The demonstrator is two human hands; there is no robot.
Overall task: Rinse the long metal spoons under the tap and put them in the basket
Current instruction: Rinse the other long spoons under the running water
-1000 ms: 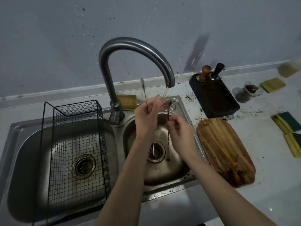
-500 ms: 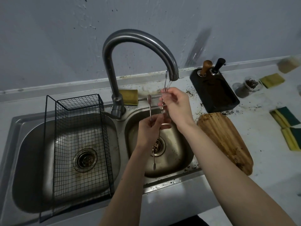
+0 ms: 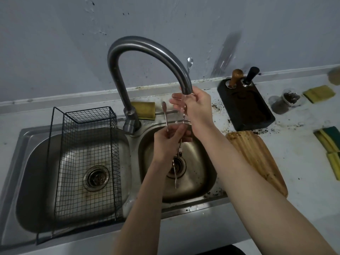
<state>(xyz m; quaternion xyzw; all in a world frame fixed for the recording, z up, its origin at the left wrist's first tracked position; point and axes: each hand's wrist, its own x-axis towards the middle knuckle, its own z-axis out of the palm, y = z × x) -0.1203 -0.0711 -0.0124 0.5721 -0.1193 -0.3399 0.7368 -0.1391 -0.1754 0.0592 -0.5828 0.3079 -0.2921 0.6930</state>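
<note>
My right hand holds a long metal spoon upright under the tap's spout; its bowl sticks up behind the spout and water runs over my fingers. Lower down, my left hand is closed on another long metal spoon, bowl up, its handle hanging down over the right sink bowl. The black wire basket stands in the left sink bowl, with no spoon visible in it.
A wooden cutting board lies right of the sink. Behind it sits a black tray with two handled tools, a small glass jar, and several yellow-green sponges. Another sponge lies behind the tap. The counter is speckled with dark grounds.
My right hand has risen with its spoon up to the spout, so the bowl now shows above the tap. My left hand stays low over the right bowl.
</note>
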